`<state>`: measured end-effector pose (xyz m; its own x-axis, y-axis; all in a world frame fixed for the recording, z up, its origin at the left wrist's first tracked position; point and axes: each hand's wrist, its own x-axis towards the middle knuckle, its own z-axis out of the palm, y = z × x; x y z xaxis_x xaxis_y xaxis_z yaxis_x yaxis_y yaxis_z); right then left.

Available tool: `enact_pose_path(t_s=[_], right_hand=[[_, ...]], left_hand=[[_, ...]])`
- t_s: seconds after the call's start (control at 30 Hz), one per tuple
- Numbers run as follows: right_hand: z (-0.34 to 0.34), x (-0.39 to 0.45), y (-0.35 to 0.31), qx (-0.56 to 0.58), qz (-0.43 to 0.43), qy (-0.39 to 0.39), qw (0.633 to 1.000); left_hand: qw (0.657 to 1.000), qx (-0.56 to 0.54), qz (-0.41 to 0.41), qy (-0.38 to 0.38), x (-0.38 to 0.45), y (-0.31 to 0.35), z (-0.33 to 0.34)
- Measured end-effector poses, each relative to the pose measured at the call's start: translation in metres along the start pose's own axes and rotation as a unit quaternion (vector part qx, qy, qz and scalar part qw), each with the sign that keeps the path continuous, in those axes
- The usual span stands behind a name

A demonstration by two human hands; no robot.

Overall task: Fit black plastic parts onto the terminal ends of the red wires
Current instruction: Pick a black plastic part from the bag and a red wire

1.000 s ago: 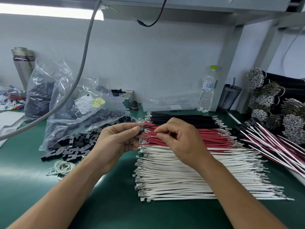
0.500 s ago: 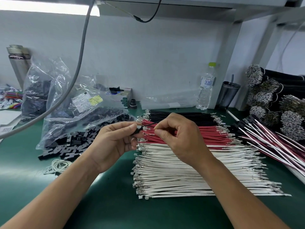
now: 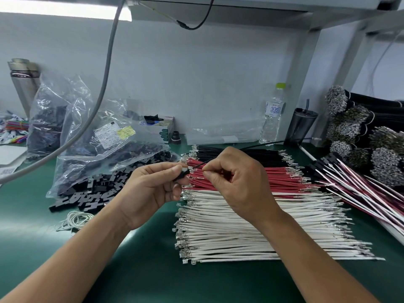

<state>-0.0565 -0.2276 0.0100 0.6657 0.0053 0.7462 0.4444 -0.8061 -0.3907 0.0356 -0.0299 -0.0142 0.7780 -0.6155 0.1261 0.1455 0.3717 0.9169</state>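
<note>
Left hand [image 3: 150, 189]: thumb and fingers pinch a black part [image 3: 183, 174]. Right hand [image 3: 237, 184]: fingertips pinch a thin black wire [image 3: 251, 147] whose near end meets the part; the wire runs toward 2 o'clock. Both hands hover above the red wires [image 3: 258, 179], which lie on the green mat [image 3: 153, 270] between a black wire row [image 3: 240, 154] at 12 o'clock and white wires [image 3: 262, 232] at 6 o'clock. Loose black parts [image 3: 91, 193] lie at 9 o'clock, by clear bags [image 3: 105, 149].
</note>
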Motion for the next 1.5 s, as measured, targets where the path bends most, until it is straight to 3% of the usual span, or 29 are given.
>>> enact_pose_path(t_s=[0.27,0.6,0.8,0.93,1.03,1.13,1.2,1.5], right_hand=[[-0.003,0.0,0.001,-0.009,-0.016,0.018,1.0],[-0.006,0.001,-0.007,-0.184,-0.142,-0.017,0.973],[0.006,-0.004,-0.009,-0.088,-0.03,0.007,0.996],[0.016,-0.009,-0.013,-0.112,-0.044,-0.009,0.993],[0.016,-0.008,-0.01,-0.105,-0.011,-0.013,0.994],[0.009,-0.006,0.0,-0.086,0.027,-0.023,0.996],[0.007,-0.007,0.002,-0.08,0.033,-0.031,0.996],[0.008,-0.007,-0.006,-0.077,-0.01,-0.047,0.996]], left_hand=[[1.0,-0.004,-0.011,0.002,0.0,0.0,0.0],[0.999,0.019,-0.032,0.009,-0.002,0.003,-0.001],[0.998,-0.001,-0.068,0.013,0.0,0.0,0.002],[0.997,-0.009,-0.07,0.015,0.0,-0.003,0.006],[0.998,0.054,-0.016,0.036,-0.002,-0.002,0.011],[0.973,0.207,0.085,0.059,-0.004,-0.001,0.013],[0.961,0.25,0.103,0.06,-0.005,-0.001,0.013],[0.961,0.248,0.105,0.061,-0.007,-0.003,0.016]])
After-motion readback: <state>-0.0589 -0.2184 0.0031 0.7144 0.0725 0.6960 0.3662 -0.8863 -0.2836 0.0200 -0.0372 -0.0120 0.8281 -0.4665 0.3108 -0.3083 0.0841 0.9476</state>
